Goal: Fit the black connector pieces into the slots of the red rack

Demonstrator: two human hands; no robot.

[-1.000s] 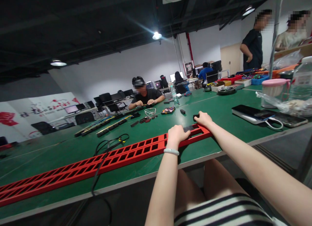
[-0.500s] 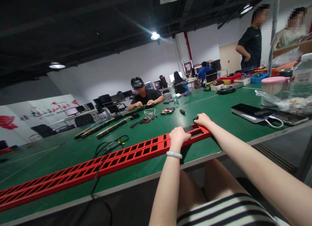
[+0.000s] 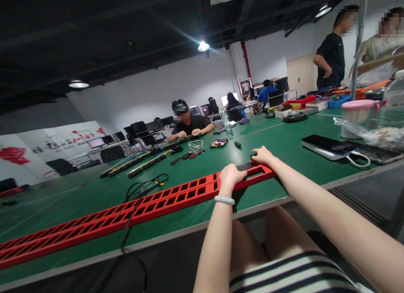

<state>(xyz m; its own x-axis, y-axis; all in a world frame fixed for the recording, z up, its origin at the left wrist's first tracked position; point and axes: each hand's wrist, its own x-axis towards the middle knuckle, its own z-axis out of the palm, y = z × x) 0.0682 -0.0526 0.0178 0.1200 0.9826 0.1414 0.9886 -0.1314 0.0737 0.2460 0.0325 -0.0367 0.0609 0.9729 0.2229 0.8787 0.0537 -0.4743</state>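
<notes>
A long red slotted rail (image 3: 176,196) lies slantwise along the front of the green table, with rows of rectangular and slanted openings. My left hand (image 3: 231,174), a pale bangle at its wrist, is closed over the rail near its right end. A dark grey, rough-looking strip (image 3: 243,166) shows between my two hands at the rail's far edge. My right hand (image 3: 265,155) is at the rail's right end, fingers bent and closed on a small black piece (image 3: 253,156). The fingertips of both hands are partly hidden.
A black strap (image 3: 134,209) crosses the rail and hangs over the table edge. Phones (image 3: 331,145) with a white cable and a pink-lidded cup (image 3: 356,116) are at right. Across the table a co-worker (image 3: 189,126) handles parts; a small black block (image 3: 237,145) lies nearer.
The whole view has shifted slightly. Both hands keep nearly the same places on the rail, and the right fingers look slightly more raised.
</notes>
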